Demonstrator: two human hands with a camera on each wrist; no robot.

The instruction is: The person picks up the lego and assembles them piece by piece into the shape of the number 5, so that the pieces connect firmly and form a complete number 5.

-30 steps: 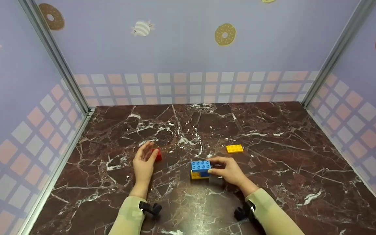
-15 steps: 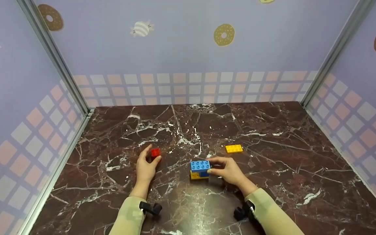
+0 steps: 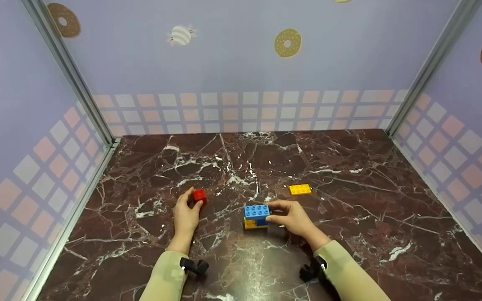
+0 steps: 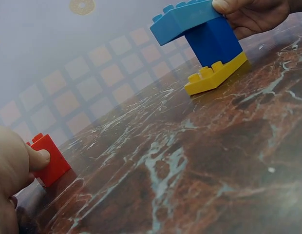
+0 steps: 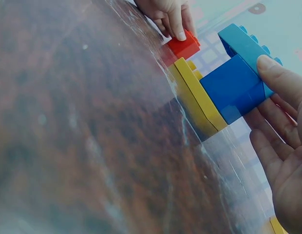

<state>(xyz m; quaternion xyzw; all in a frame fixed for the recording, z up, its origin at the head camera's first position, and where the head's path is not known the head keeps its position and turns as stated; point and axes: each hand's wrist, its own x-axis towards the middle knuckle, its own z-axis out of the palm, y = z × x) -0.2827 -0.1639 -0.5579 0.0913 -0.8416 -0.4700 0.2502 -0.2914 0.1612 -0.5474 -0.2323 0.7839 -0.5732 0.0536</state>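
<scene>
My left hand [image 3: 185, 215] pinches a small red toy brick [image 3: 200, 195] that stands on the marble-patterned table, with the thumb flat on one side of the brick in the left wrist view. To the right, my right hand [image 3: 293, 218] grips a small stack by its right end, thumb in front and fingers behind. The stack has a light blue brick [image 3: 256, 211] on top, a dark blue brick [image 5: 234, 90] under it and a flat yellow brick [image 4: 214, 78] at the bottom, resting on the table. The light blue brick overhangs the yellow one's bare studs.
A loose flat yellow brick [image 3: 300, 190] lies beyond my right hand. Patterned lilac walls [image 3: 241, 62] close off the back and both sides of the table [image 3: 241, 163]. Each wrist wears a black camera strap.
My left hand has shifted slightly nearer and settled its thumb and fingers on the red brick, whose top now shows. The right hand and the stack stay in place.
</scene>
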